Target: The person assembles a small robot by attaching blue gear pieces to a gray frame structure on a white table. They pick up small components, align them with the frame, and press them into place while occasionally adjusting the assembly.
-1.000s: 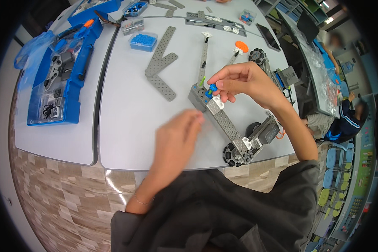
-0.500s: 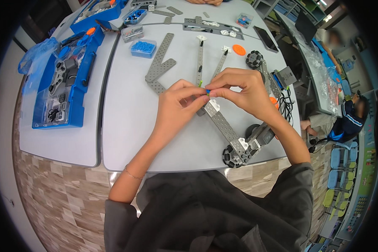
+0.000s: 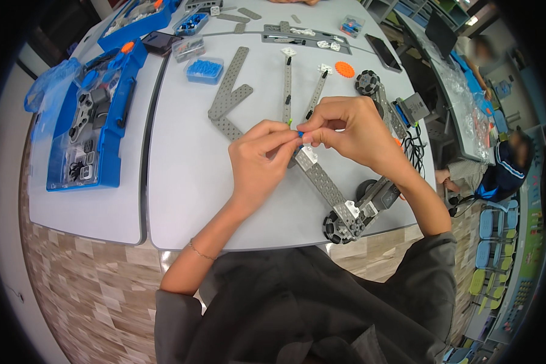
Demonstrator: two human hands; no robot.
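Over the middle of the white table, my left hand [image 3: 258, 164] and my right hand [image 3: 355, 133] meet in a fingertip pinch. Between them sits a small blue pin [image 3: 300, 134], mostly covered by the fingers. Just below the fingertips is a white bracket [image 3: 309, 156] on a grey perforated beam [image 3: 324, 184]. This beam runs down to a black wheel [image 3: 332, 227] near the table's front edge. Two thinner grey beams, a left one [image 3: 287, 85] and a right one [image 3: 318, 91], stretch away beyond my hands, with white connectors at their far ends.
Left of my hands lie grey angled plates [image 3: 230, 91] and a clear box of blue pins [image 3: 204, 70]. A blue case [image 3: 112, 158] with a controller stands at far left. On the right are an orange disc [image 3: 345, 70], a phone [image 3: 383, 52] and black cables [image 3: 414, 151].
Both hands keep their pinch at almost the same spot, with small finger shifts. The view has moved slightly. A dark flat device beside the blue case now shows more plainly.
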